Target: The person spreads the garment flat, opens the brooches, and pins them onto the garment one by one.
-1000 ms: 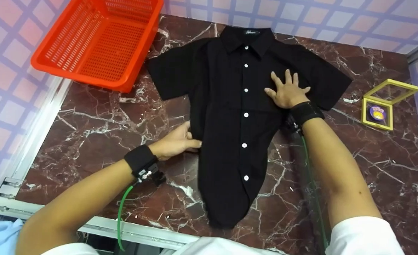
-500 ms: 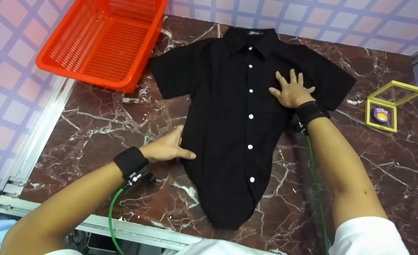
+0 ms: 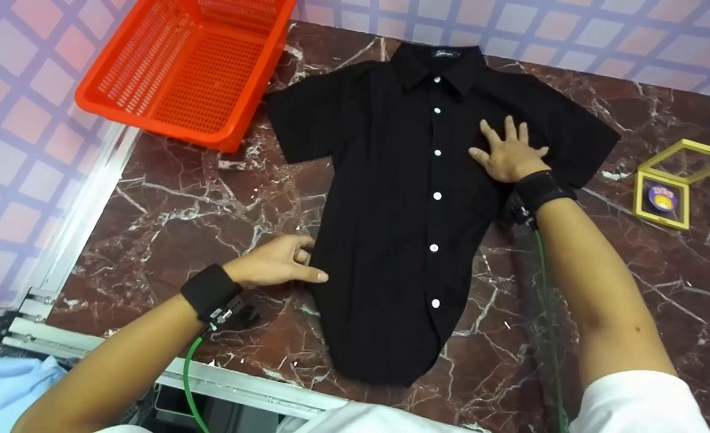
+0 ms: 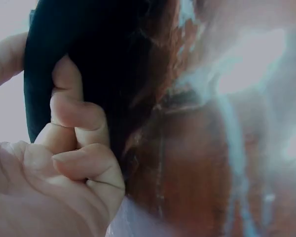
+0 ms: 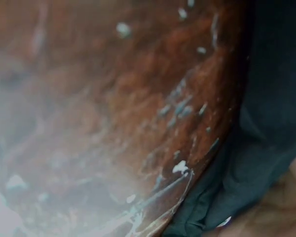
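A black short-sleeved button-up shirt (image 3: 385, 210) lies front up on the marbled tabletop, collar at the far side, a row of white buttons down its middle. My left hand (image 3: 273, 263) pinches the shirt's left side edge below the sleeve. In the left wrist view the thumb lies on one face of the dark cloth (image 4: 116, 39) and the curled fingers (image 4: 79, 111) on the other. My right hand (image 3: 510, 157) rests flat on the right chest, fingers spread. Only a blurred bit of that hand (image 5: 274, 210) shows beside the shirt in the right wrist view.
A red plastic basket (image 3: 234, 129) stands at the back left, close to the left sleeve. At the right, a small yellow frame box (image 3: 661, 222) stands open with a round purple badge (image 3: 661, 198) inside. A metal rail (image 3: 258, 391) runs along the near edge.
My left hand has moved down and outward to the left along the shirt's side, and that side is spread wider and flatter. The right hand stays pressed in place.
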The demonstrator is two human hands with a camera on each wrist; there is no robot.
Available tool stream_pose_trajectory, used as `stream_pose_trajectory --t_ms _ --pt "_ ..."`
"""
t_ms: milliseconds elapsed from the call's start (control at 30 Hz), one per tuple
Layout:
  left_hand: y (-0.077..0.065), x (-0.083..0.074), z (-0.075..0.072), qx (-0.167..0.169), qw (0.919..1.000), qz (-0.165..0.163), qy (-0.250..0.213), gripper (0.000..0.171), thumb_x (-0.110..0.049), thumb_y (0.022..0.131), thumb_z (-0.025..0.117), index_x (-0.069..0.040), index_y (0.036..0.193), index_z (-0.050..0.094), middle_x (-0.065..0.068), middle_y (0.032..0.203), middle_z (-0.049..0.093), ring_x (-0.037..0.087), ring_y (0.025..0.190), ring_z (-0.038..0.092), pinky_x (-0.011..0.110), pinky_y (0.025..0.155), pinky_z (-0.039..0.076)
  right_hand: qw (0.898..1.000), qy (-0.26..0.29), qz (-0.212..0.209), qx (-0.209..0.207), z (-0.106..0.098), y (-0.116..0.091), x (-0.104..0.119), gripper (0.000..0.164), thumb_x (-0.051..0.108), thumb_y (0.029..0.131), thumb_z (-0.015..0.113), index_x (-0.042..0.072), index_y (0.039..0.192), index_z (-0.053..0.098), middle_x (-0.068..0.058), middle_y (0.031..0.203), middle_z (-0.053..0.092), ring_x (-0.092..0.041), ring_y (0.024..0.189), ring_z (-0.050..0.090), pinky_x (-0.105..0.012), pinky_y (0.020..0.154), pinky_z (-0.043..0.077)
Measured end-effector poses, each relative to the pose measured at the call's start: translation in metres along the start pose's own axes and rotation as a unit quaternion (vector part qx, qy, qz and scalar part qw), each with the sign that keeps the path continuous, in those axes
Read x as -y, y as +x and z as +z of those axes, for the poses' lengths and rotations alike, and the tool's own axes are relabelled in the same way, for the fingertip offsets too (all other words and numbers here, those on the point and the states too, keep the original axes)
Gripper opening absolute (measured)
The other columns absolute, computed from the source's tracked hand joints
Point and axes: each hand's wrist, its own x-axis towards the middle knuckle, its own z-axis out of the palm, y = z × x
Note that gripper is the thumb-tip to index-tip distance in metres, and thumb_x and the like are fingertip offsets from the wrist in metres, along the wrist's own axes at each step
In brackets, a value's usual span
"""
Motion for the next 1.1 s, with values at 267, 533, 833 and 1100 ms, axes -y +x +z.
stream_pose_trajectory --t_ms 267,533,833,1100 --pt "-0.016 0.007 0.007 0.036 0.9992 0.017 -0.005 0.024 -0.024 0.080 0.072 -0.005 0.092 0.062 -0.004 0.060 0.047 0.006 0.046 0.035 0.019 0.042 0.029 1.000 -0.003 0.000 0.001 0.001 0.000 -0.002 0.074 0.066 0.090 0.015 0.027 0.148 -0.010 -0.023 0.148 -0.024 -0.049 0.131 -0.021 -0.082 0.083 0.004" --pt "-0.024 0.012 0.014 0.034 0.9972 0.059 -0.032 0.020 -0.021 0.084 0.069 -0.003 0.083 0.059 0.004 0.074 0.062 0.020 0.067 0.055 0.029 0.063 0.047 1.000 -0.004 0.002 -0.003 -0.001 -0.001 -0.003 0.074 0.066 0.090 0.014 0.027 0.148 -0.011 -0.022 0.148 -0.024 -0.048 0.131 -0.021 -0.082 0.083 0.004" --pt "-0.031 0.022 0.015 0.034 0.9951 -0.002 -0.093 0.023 -0.011 0.085 0.066 0.004 0.097 0.054 0.017 0.077 0.067 0.021 0.061 0.064 0.042 0.062 0.055 1.000 -0.001 0.002 -0.013 -0.004 -0.002 -0.003 0.073 0.065 0.090 0.015 0.028 0.148 -0.010 -0.022 0.148 -0.023 -0.048 0.131 -0.020 -0.082 0.084 0.004" --pt "-0.025 -0.001 0.014 -0.026 0.9917 -0.064 0.108 0.027 -0.020 0.081 0.071 -0.002 0.093 0.055 0.010 0.066 0.067 0.024 0.056 0.066 0.035 0.051 0.054 1.000 -0.001 0.002 -0.024 -0.005 -0.003 -0.007 0.072 0.064 0.091 0.015 0.028 0.148 -0.009 -0.022 0.149 -0.022 -0.048 0.132 -0.020 -0.082 0.083 0.003"
